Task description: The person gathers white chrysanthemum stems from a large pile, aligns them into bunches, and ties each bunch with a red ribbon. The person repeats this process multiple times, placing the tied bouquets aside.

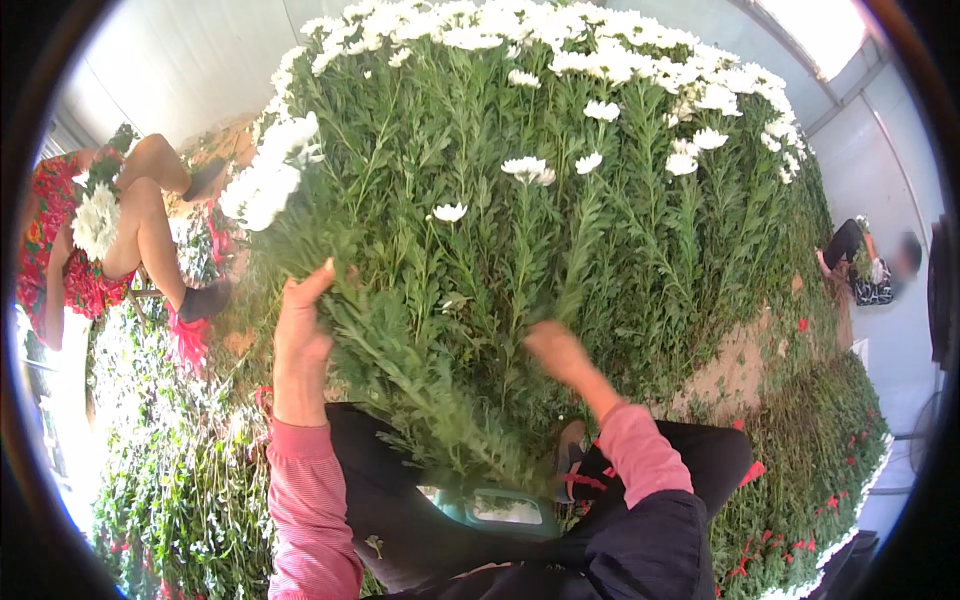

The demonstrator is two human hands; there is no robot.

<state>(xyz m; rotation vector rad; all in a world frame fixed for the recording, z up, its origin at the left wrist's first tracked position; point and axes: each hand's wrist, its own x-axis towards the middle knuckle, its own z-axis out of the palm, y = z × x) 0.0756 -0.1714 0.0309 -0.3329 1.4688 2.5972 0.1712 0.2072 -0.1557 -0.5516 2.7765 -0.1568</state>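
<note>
My left hand (303,335) is closed around a bunch of white chrysanthemums (262,185), with its thumb up along the stems. The flower heads point to the upper left, and the leafy stems (420,375) slant down across my lap. To the right, my right hand (558,350) is at the near edge of a large heap of chrysanthemums (500,230). Its fingers are curled on a leafy stem that looks smeared by motion. Leaves partly hide the fingertips.
Under me is a pale green plastic stool (498,508). At left sits a person in a red floral garment (70,240) with white flowers; another person (868,265) is at far right. Cut greenery (190,470) with red ties lies on both sides. Bare soil (735,365) shows at right.
</note>
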